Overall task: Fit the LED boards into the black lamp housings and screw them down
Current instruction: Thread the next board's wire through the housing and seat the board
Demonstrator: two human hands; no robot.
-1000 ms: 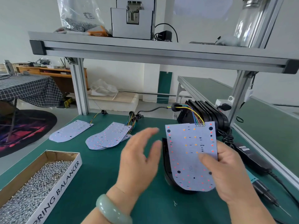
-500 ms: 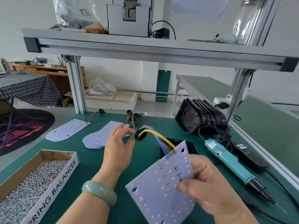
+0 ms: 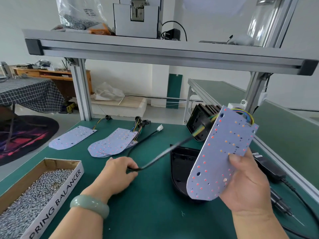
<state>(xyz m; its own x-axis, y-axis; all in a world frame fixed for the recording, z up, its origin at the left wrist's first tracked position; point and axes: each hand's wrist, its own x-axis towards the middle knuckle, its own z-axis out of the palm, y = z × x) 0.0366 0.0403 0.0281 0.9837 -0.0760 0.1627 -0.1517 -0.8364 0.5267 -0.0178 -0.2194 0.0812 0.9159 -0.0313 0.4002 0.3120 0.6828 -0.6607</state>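
My right hand grips a pale LED board by its lower right edge, holding it tilted above an open black lamp housing that lies on the green table. Coloured wires leave the board's top corner. My left hand pinches the board's black cable, which runs up toward the board; its white plug lies on the table farther back. A stack of black housings stands behind the board, partly hidden by it.
Spare LED boards lie at the back: a single board and a pile. A cardboard box of screws sits front left. An electric screwdriver and a black adapter lie at the right. An aluminium shelf frame spans overhead.
My right hand has raised the board up and to the right, more upright. My left hand has dropped from the grommet near the wires to the table, now pinching the cable farther along.
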